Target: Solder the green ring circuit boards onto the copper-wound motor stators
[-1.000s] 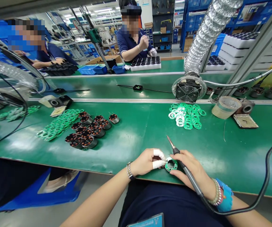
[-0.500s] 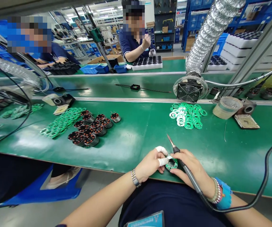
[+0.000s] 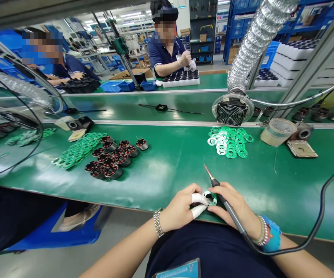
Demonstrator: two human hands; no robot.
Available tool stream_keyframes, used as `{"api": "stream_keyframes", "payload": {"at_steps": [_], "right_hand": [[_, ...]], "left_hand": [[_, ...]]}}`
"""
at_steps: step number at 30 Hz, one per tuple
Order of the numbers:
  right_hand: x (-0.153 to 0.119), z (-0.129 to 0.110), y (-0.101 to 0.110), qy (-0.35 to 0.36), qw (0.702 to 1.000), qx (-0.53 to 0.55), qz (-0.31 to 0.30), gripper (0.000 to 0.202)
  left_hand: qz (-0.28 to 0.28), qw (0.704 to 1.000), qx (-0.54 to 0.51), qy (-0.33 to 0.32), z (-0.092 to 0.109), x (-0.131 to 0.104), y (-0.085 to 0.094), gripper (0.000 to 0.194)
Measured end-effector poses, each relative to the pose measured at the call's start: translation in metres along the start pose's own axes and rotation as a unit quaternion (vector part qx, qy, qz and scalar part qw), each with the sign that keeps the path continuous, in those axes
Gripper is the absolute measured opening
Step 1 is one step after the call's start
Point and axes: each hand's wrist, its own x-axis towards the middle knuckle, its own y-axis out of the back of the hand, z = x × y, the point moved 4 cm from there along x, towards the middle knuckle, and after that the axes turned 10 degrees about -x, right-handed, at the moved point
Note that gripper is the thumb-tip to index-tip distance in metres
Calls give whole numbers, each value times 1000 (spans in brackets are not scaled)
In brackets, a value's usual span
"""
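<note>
Near the table's front edge, a green ring-shaped circuit board [image 3: 214, 199] is held between my two hands; what lies under it is hidden. My left hand [image 3: 180, 206], with white wrappings on two fingers, grips its left side. A soldering iron [image 3: 233, 217] rests in my right hand [image 3: 238, 202], its tip pointing up and away over the table. The thumb and a finger of that same hand also touch the board's right side. Beyond my hands lies a pile of green and white ring boards [image 3: 230, 142].
Several copper-wound motor stators [image 3: 113, 171] stand at left beside more ring boards [image 3: 78, 150]. A fume fan [image 3: 232, 110] on a foil duct, a plastic tub [image 3: 277, 132] and a sponge tray [image 3: 302, 149] are at the back right. The iron's cable [image 3: 322, 208] loops at right. Co-workers sit opposite and at left.
My left hand has shifted its grip: its wrapped fingers now reach the ring's left side from lower down, and its wrist has moved left. My right hand and the iron have barely moved.
</note>
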Motion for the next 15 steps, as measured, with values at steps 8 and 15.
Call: {"api": "stream_keyframes", "payload": {"at_steps": [8, 15], "right_hand": [[-1, -1, -1, -1, 1000, 6, 5, 34], [-2, -1, -1, -1, 1000, 3, 12, 33]], "left_hand": [[10, 993, -94, 68, 1, 2, -4, 4], [157, 893, -360, 221, -21, -10, -28, 9]]}}
